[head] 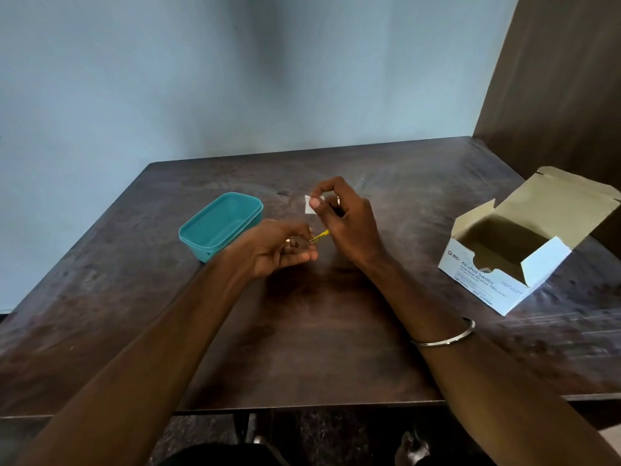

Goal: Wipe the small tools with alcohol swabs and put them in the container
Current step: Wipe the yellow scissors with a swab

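Your tool, a thin yellow piece, sits pinched in your left hand, its long axis pointing right and slightly up toward your right hand. That hand pinches a white swab between thumb and fingers, held just above the tool's free end, not touching it. Likely next: bring the swab down onto the tool. The teal container stands open on the tabletop just left of your left hand, nearer that hand. The swab box lies open, well right.

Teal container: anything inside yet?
The teal container shows only bare floor inside, no tools visible. The near wall hides the front inner corner; the left hand covers its right end.
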